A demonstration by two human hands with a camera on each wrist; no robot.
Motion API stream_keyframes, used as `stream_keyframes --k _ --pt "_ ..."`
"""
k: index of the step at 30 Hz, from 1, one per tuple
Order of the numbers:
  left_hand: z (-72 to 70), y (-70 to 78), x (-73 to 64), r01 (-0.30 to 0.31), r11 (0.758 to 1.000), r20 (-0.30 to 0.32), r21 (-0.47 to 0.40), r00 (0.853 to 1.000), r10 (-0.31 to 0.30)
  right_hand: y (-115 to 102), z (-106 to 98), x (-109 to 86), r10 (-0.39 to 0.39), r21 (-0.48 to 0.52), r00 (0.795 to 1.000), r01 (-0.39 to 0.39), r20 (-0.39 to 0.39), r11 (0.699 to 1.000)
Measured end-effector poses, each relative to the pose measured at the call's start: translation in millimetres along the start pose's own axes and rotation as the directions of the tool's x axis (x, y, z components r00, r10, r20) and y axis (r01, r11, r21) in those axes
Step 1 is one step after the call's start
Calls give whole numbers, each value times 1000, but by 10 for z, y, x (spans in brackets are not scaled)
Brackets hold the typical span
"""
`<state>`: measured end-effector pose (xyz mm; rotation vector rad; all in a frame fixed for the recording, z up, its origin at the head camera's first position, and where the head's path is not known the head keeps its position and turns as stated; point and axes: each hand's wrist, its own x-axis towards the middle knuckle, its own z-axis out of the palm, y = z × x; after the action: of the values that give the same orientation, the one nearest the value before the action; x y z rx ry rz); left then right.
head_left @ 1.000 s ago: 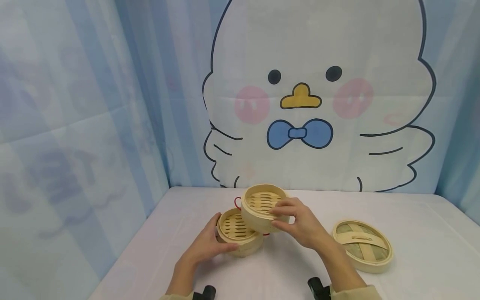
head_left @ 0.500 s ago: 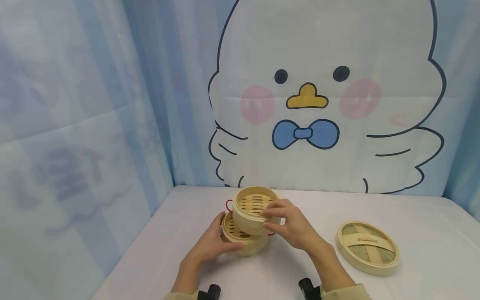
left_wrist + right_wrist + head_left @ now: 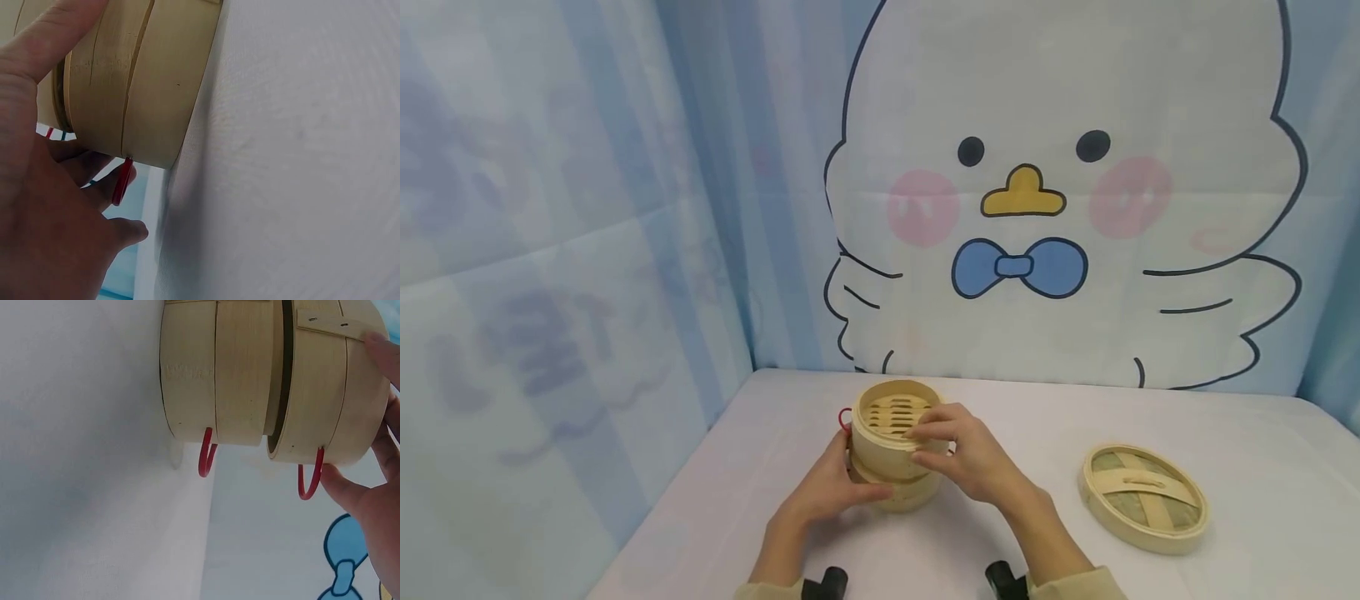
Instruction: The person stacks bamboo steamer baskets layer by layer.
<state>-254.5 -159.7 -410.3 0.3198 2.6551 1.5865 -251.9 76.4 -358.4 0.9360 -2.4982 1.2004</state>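
Note:
Two round bamboo steamer baskets are in front of me in the head view, one over the other. My left hand [image 3: 823,487] grips the lower basket [image 3: 910,497], thumb along its front and fingers round its far left side. With thumb and fingertips, my right hand [image 3: 966,454] holds the upper basket [image 3: 880,448] by its right wall; its slatted floor faces up. In the right wrist view the upper basket [image 3: 319,387] sits close against the lower basket [image 3: 215,375], slightly offset and with a dark gap between. Each carries a red loop [image 3: 310,484] on its side.
A round bamboo lid [image 3: 1142,500] with a crossed strap lies on the white table [image 3: 1015,517], right of the hands. Behind the table hangs a curtain [image 3: 790,208] printed with a white cartoon bird.
The right hand has brought the upper basket left and down, from overhanging the lower one's right side to over it. The left hand keeps its grip. The head view has shifted slightly.

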Motion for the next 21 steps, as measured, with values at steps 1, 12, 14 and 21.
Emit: stream_keyframes --k 1,12,14,21 --pt "4 0 3 0 1000 0 -5 1000 0 -2 6 -2 -3 0 1000 3 1 1000" --pt "16 -12 20 -88 994 3 -64 996 88 -8 58 -12 -35 4 999 35 -2 999" --pt "16 -9 20 -97 993 7 -72 995 98 -10 73 -14 -33 6 999 33 -5 999" --pt "17 -31 34 -83 995 3 -62 997 83 -12 131 -26 -34 -23 999 34 -23 999"
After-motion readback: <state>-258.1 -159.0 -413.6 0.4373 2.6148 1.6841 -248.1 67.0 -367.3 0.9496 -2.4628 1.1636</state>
